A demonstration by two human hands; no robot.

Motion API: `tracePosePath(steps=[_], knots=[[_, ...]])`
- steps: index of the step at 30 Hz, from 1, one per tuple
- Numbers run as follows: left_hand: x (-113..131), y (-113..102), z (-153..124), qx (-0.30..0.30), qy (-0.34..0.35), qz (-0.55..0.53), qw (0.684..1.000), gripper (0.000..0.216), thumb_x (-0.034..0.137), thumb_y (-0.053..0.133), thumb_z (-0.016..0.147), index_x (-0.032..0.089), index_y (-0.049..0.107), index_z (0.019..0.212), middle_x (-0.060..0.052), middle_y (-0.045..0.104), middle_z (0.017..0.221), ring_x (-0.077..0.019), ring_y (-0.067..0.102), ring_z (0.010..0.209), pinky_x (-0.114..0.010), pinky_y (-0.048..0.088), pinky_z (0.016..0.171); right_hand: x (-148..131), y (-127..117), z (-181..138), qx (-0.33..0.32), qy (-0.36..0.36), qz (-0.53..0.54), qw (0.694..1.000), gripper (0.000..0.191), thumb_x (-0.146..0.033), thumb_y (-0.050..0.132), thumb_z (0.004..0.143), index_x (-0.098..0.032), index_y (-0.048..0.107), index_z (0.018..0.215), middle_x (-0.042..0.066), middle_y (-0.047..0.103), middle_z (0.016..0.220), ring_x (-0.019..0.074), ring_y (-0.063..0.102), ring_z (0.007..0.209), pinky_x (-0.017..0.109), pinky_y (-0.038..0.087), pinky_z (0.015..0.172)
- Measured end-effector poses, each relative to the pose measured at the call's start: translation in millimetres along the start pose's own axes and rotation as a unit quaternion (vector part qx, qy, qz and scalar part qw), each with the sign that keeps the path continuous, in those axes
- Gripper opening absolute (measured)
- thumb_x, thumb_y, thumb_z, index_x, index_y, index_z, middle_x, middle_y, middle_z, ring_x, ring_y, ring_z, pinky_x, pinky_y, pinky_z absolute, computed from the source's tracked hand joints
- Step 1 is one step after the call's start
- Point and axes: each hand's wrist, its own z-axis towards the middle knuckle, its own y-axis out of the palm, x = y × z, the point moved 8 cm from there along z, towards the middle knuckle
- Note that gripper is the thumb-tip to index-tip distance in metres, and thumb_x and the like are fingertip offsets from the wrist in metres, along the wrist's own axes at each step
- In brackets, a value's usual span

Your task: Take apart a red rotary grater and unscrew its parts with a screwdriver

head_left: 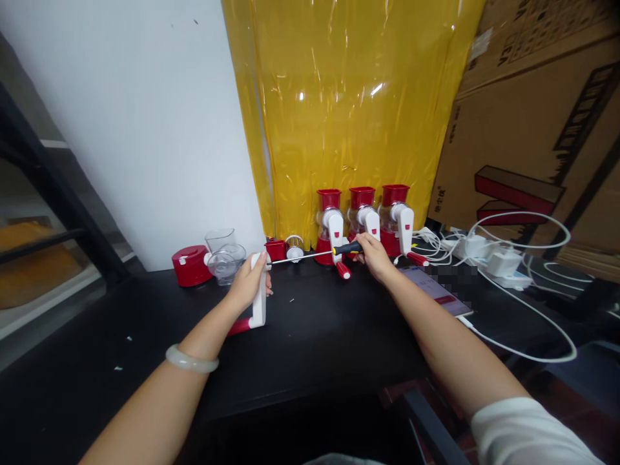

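Note:
My left hand (248, 284) is closed around a white crank handle (259, 300) with a red grip at its lower end. In my right hand (374, 257) is a screwdriver (347, 248) with a black and yellow handle. Its long metal shaft runs leftward, and the tip meets the upper end of the crank handle. Behind my left hand stand a red base (192, 265) and a clear plastic housing (225, 258). A red hopper part (276, 250) and a metal grater drum (294, 248) lie near the yellow sheet.
Three red and white rotary graters (396, 219) stand at the back of the black table (310, 349). On the right are a tablet (436, 290), white cables and chargers (501, 261). Large cardboard boxes (523, 129) rise behind them; a yellow plastic sheet (358, 97) hangs at the back.

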Motion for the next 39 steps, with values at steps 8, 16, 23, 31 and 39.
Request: tracePosePath(steps=[8, 16, 23, 31, 39], knots=[[0.0, 0.4, 0.2, -0.003, 0.000, -0.002, 1.000, 0.056, 0.077, 0.055, 0.078, 0.022, 0.049, 0.090, 0.005, 0.057, 0.049, -0.0167, 0.058, 0.039, -0.027, 0.051, 0.041, 3.1, 0.4, 2.1, -0.009, -0.007, 0.037, 0.999, 0.033, -0.054, 0.066, 0.076, -0.024, 0.053, 0.074, -0.009, 0.042, 0.047, 0.0090, 0.037, 0.039, 0.026, 0.042, 0.045], [-2.0, 0.0, 1.3, -0.004, 0.003, -0.001, 1.000, 0.056, 0.076, 0.054, 0.080, 0.022, 0.050, 0.092, 0.006, 0.057, 0.049, -0.0167, 0.059, 0.039, -0.027, 0.051, 0.042, 3.3, 1.3, 2.0, -0.012, -0.002, 0.050, 0.999, 0.023, -0.045, 0.065, 0.074, -0.024, 0.055, 0.073, -0.007, 0.046, 0.049, 0.0111, 0.042, 0.043, 0.028, 0.042, 0.049], [-3.2, -0.3, 1.8, -0.004, 0.002, -0.008, 1.000, 0.056, 0.077, 0.056, 0.078, 0.022, 0.050, 0.090, 0.005, 0.057, 0.050, -0.0166, 0.059, 0.039, -0.027, 0.051, 0.041, -0.1, 0.1, 0.9, -0.009, -0.014, 0.012, 1.000, 0.040, -0.065, 0.059, 0.081, -0.025, 0.056, 0.074, -0.005, 0.047, 0.047, 0.0143, 0.044, 0.041, 0.031, 0.041, 0.047], [-4.2, 0.0, 1.6, -0.004, -0.003, 0.001, 1.000, 0.055, 0.077, 0.055, 0.079, 0.022, 0.050, 0.090, 0.005, 0.057, 0.050, -0.0168, 0.059, 0.040, -0.027, 0.051, 0.042, -2.3, -0.3, -0.6, 0.001, -0.006, -0.008, 1.000, 0.045, -0.067, 0.065, 0.076, -0.025, 0.050, 0.069, -0.007, 0.041, 0.043, 0.0110, 0.038, 0.037, 0.028, 0.039, 0.042], [-2.9, 0.0, 0.7, -0.004, 0.005, 0.007, 1.000, 0.055, 0.077, 0.053, 0.080, 0.022, 0.050, 0.091, 0.005, 0.057, 0.051, -0.0166, 0.059, 0.041, -0.027, 0.051, 0.041, 5.4, 2.5, 0.5, 0.005, 0.032, 0.088, 0.996, 0.032, -0.050, 0.073, 0.069, -0.024, 0.056, 0.075, -0.007, 0.048, 0.051, 0.0103, 0.043, 0.045, 0.028, 0.046, 0.050]])
